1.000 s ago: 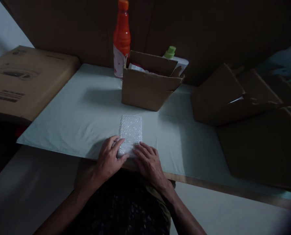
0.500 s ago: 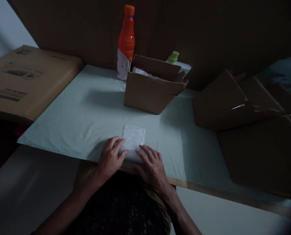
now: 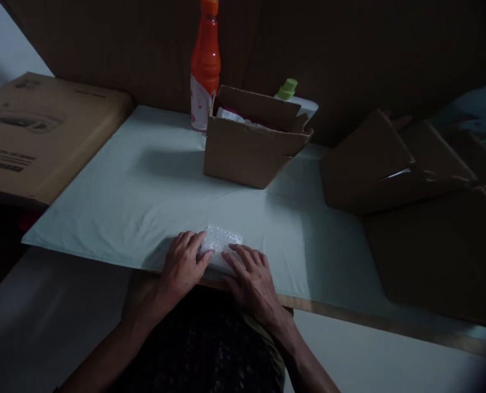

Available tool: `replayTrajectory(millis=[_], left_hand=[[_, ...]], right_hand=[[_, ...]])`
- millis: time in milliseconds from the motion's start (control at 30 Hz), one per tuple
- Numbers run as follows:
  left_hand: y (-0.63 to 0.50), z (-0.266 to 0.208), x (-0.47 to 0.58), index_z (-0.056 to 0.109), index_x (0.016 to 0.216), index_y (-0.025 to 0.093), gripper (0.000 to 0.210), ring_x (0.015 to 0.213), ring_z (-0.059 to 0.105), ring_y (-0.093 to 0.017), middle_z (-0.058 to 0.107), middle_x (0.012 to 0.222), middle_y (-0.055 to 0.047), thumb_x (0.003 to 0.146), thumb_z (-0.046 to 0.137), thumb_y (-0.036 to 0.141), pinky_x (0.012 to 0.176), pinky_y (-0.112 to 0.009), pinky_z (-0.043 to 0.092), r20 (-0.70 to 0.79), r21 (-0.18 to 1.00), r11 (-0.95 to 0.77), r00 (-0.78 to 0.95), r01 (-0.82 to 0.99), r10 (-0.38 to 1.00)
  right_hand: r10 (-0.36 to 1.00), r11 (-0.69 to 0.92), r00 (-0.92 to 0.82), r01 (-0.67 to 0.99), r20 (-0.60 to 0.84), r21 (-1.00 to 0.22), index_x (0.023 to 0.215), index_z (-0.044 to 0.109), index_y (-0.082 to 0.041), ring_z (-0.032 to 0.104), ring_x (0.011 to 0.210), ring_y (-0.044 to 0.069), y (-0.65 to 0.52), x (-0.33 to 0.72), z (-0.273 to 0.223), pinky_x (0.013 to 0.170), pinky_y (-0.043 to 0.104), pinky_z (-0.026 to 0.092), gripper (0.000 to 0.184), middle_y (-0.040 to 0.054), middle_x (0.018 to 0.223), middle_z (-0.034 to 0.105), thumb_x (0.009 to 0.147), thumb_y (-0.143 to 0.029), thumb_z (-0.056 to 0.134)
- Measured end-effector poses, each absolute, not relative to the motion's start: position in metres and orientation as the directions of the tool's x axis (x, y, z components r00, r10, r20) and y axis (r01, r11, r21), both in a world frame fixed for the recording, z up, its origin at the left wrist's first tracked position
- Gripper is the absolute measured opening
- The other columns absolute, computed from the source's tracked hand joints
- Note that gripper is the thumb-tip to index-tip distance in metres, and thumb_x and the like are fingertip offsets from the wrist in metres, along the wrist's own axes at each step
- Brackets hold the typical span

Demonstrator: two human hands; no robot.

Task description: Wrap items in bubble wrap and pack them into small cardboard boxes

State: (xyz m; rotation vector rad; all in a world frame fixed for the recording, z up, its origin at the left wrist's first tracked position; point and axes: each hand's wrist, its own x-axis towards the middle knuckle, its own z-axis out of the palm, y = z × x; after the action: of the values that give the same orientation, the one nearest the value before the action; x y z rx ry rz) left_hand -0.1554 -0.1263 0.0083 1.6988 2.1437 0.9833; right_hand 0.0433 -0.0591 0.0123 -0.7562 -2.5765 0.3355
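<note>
A small clear sheet of bubble wrap [image 3: 223, 238] lies at the front edge of the table, between my hands. Its near part looks smooth and whitish; whether anything is inside it I cannot tell. My left hand [image 3: 184, 259] grips its left side, with fingertips at the upper left corner and the thumb lower down. Over the lower right part is my right hand [image 3: 251, 275], its curled fingers pressing on the wrap and its thumb tucked near the table edge.
A cut-down cardboard box [image 3: 246, 155] with packets inside stands mid-table. Behind it are an orange bottle [image 3: 205, 65] and a green-capped white bottle [image 3: 304, 103]. Open cardboard boxes [image 3: 431, 245] crowd the right; a flat printed carton [image 3: 54, 131] lies left of the pale green cloth [image 3: 165, 191].
The bubbled part of the wrap now reaches less far up the table; its far edge has come toward me. Both hands stay almost in place. The view has shifted slightly.
</note>
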Motion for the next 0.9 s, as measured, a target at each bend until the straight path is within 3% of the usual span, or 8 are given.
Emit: replayTrajectory(millis=[100,200,300,400,500,667,800,900], left_hand=[[-0.136,0.013,-0.157,0.061,0.127,0.016,0.044,0.096,0.064,-0.025,0.067,0.107,-0.011,0.089,0.062,0.039,0.088,-0.043,0.054,0.101,0.836,0.171,-0.453,0.522,0.886],[-0.151,0.021,-0.154,0.051,0.139,0.017,0.063,0.106,0.066,-0.025,0.066,0.123,-0.014,0.085,0.066,0.047,0.09,-0.04,0.055,-0.178,0.97,0.234,-0.468,0.063,0.866],[-0.157,0.025,-0.142,0.036,0.151,0.017,0.083,0.12,0.063,-0.027,0.064,0.131,-0.014,0.082,0.072,0.045,0.103,-0.04,0.05,-0.332,0.92,0.227,-0.325,-0.321,0.886],[-0.154,0.025,-0.13,0.034,0.154,0.018,0.087,0.117,0.064,-0.027,0.065,0.131,-0.013,0.081,0.075,0.043,0.105,-0.039,0.049,-0.343,0.883,0.203,-0.285,-0.423,0.895],[-0.151,0.023,-0.123,0.037,0.153,0.019,0.081,0.116,0.064,-0.027,0.061,0.136,-0.012,0.084,0.072,0.044,0.102,-0.039,0.051,-0.273,0.929,0.181,-0.267,-0.322,0.924],[-0.125,0.034,-0.144,0.041,0.151,0.02,0.072,0.116,0.065,-0.029,0.067,0.127,-0.014,0.087,0.066,0.04,0.102,-0.046,0.052,-0.02,0.939,0.104,-0.249,0.328,0.968],[-0.062,0.079,-0.17,0.05,0.141,0.018,0.053,0.126,0.059,-0.029,0.064,0.133,-0.015,0.092,0.061,0.034,0.11,-0.05,0.045,0.536,0.53,-0.197,-0.146,0.825,0.832],[0.004,0.118,-0.182,0.049,0.143,0.011,0.054,0.144,0.042,-0.032,0.056,0.145,-0.019,0.091,0.059,0.024,0.119,-0.052,0.033,0.659,0.255,-0.231,0.006,0.939,0.752]], right_hand=[[0.622,0.771,-0.689,0.453,0.372,-0.449,0.119,0.065,-0.019,0.065,0.103,0.026,-0.049,0.036,0.006,0.086,0.043,0.05,0.024,0.0107,0.111,0.073,0.097,-0.022,0.058],[0.75,0.624,-0.574,0.447,0.329,-0.642,0.119,0.067,-0.019,0.066,0.097,0.024,-0.048,0.035,0.008,0.084,0.04,0.053,0.024,0.0097,0.104,0.074,0.099,-0.028,0.057],[0.76,0.496,-0.616,0.344,0.207,-0.797,0.117,0.068,-0.024,0.066,0.102,0.023,-0.058,0.038,0.015,0.089,0.038,0.054,0.024,0.0085,0.109,0.072,0.098,-0.035,0.058],[0.769,0.423,-0.613,0.275,0.181,-0.863,0.123,0.066,-0.024,0.058,0.124,0.026,-0.066,0.043,0.02,0.1,0.04,0.05,0.033,0.0116,0.134,0.063,0.094,-0.039,0.064],[0.804,0.254,-0.592,0.249,0.061,-0.934,0.135,0.059,-0.022,0.062,0.118,0.026,-0.067,0.051,0.023,0.093,0.036,0.053,0.053,0.013,0.133,0.063,0.089,-0.046,0.067],[0.883,0.021,-0.451,0.306,-0.126,-0.952,0.098,0.072,-0.015,0.056,0.065,0.015,-0.055,0.076,0.023,0.058,0.023,0.044,0.047,0.0031,0.075,0.065,0.088,-0.06,0.06],[0.966,-0.046,-0.225,0.337,-0.128,-0.94,0.097,0.07,-0.014,0.051,0.06,0.014,-0.044,0.095,0.019,0.054,0.023,0.041,0.053,0.0024,0.073,0.064,0.084,-0.065,0.061],[0.972,-0.003,-0.215,0.39,-0.095,-0.921,0.093,0.07,-0.015,0.051,0.056,0.014,-0.044,0.1,0.016,0.051,0.023,0.041,0.051,0.0016,0.067,0.062,0.085,-0.064,0.059]])
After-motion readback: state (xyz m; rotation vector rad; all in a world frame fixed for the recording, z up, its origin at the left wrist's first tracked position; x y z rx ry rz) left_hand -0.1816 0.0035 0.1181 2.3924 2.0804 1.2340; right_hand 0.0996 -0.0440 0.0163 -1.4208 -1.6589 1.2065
